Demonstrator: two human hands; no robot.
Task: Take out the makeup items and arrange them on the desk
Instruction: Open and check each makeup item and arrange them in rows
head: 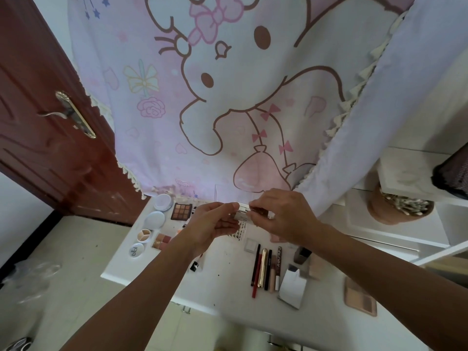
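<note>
Head view: white desk (222, 282), cartoon curtain (228, 97).

**Two bare arms**

The left grip (215, 222) and right grip (285, 216) are bare human hands. Each joins a long, slender arm, the left forearm (141, 287) and right forearm (379, 269), both uncovered as far as the view reaches.

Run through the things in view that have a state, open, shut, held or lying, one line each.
left hand: grips the small white box
right hand: pinches the box's other end
small white box: held above the desk by both hands
eyeshadow palette: open, flat on the desk
pencils: lying side by side on the desk
cotton swab jar: uncovered, full of swabs
</note>
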